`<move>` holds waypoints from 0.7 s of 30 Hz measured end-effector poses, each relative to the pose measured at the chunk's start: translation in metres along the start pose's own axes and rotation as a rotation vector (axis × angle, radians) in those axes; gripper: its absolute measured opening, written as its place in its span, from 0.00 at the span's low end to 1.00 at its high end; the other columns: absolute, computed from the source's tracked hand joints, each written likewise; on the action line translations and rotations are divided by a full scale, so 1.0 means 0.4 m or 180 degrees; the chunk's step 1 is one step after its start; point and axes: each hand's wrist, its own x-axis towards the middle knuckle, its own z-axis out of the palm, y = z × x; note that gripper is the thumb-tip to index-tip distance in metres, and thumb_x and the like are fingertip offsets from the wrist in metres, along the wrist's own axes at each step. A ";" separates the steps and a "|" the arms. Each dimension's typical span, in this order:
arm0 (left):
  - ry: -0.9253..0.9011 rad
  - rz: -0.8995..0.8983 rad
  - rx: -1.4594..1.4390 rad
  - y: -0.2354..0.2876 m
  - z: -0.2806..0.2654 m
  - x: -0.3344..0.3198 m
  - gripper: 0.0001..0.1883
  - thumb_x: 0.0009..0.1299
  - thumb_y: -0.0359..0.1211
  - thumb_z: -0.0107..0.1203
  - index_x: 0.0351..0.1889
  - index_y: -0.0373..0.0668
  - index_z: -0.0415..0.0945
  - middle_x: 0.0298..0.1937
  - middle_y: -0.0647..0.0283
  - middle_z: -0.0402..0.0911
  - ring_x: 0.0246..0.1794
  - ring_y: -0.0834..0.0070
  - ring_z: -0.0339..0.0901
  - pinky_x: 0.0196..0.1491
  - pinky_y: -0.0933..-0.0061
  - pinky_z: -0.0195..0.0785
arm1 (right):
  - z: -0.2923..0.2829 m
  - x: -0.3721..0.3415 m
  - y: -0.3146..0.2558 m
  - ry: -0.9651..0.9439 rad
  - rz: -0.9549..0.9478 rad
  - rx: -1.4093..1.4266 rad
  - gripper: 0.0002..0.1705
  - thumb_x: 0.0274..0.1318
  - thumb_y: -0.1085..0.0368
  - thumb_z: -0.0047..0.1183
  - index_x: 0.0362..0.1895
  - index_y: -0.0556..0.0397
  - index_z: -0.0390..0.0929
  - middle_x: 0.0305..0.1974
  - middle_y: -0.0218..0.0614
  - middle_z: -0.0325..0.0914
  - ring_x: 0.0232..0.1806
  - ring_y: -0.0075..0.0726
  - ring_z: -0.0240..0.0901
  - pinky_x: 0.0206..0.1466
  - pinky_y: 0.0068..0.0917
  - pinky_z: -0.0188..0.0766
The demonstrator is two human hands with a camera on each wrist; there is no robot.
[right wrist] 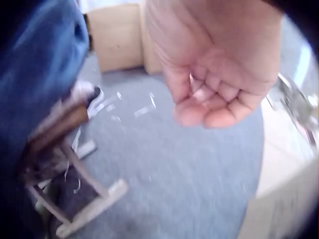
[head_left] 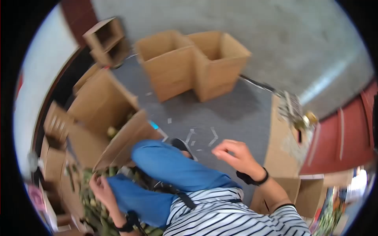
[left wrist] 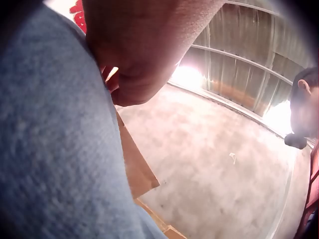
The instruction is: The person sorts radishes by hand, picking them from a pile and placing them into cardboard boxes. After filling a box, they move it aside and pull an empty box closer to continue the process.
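Note:
My left hand (head_left: 103,192) hangs loosely bent beside the blue-trousered leg (head_left: 138,204), over a heap of long green and pale vegetable-like pieces (head_left: 94,214). In the left wrist view the same hand (left wrist: 142,59) is partly hidden behind the denim; nothing shows in its fingers. My right hand (head_left: 236,156) is raised above the grey floor, right of the knee. Its fingers (right wrist: 222,118) curl loosely toward the palm, with nothing seen in them. An open cardboard box (head_left: 122,137) stands on its side at the left knee, with a few pale green pieces inside.
Two open cardboard boxes (head_left: 169,74) stand ahead on the dark mat (head_left: 232,114), which is littered with white scraps. A small wooden stool (right wrist: 94,209) is under the person. Flat cardboard (head_left: 275,153) and a red panel (head_left: 338,137) lie right. In the left wrist view another person (left wrist: 306,102) appears.

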 end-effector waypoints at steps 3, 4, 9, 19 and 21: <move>0.0016 -0.0296 -0.0821 0.031 -0.063 0.156 0.18 0.69 0.31 0.54 0.54 0.31 0.70 0.46 0.56 0.78 0.41 0.74 0.76 0.44 0.72 0.71 | 0.026 0.180 -0.247 -0.0714 -0.1903 0.0971 0.06 0.54 0.71 0.58 0.37 0.58 0.83 0.31 0.39 0.80 0.32 0.41 0.77 0.33 0.29 0.72; -0.0105 -0.0609 -0.0675 0.039 -0.037 0.107 0.18 0.69 0.33 0.55 0.53 0.31 0.70 0.45 0.56 0.78 0.40 0.74 0.76 0.43 0.74 0.70 | 0.005 0.184 -0.290 -0.1132 -0.1922 0.1429 0.07 0.53 0.71 0.58 0.36 0.61 0.82 0.32 0.42 0.80 0.32 0.41 0.77 0.32 0.30 0.72; 0.0482 -0.0190 0.0320 -0.010 -0.107 0.271 0.18 0.69 0.38 0.56 0.47 0.32 0.72 0.40 0.55 0.77 0.33 0.76 0.75 0.36 0.78 0.69 | 0.100 0.265 -0.368 -0.2247 -0.2304 0.3166 0.14 0.59 0.68 0.56 0.46 0.64 0.81 0.43 0.41 0.80 0.39 0.43 0.77 0.41 0.31 0.74; -0.1012 -0.1067 0.0935 -0.062 -0.054 0.531 0.24 0.63 0.46 0.60 0.38 0.29 0.76 0.28 0.56 0.79 0.27 0.72 0.77 0.34 0.70 0.70 | 0.247 0.844 -0.183 -0.0178 -0.0882 -0.0523 0.28 0.58 0.42 0.52 0.25 0.58 0.73 0.19 0.37 0.72 0.24 0.37 0.72 0.30 0.34 0.68; -0.0998 -0.0975 0.0811 -0.068 -0.025 0.540 0.20 0.66 0.43 0.58 0.41 0.31 0.77 0.32 0.59 0.81 0.32 0.76 0.78 0.35 0.74 0.70 | 0.321 0.959 -0.092 -0.0294 -0.0693 -0.1552 0.33 0.52 0.36 0.52 0.30 0.58 0.77 0.28 0.45 0.78 0.35 0.50 0.77 0.39 0.40 0.72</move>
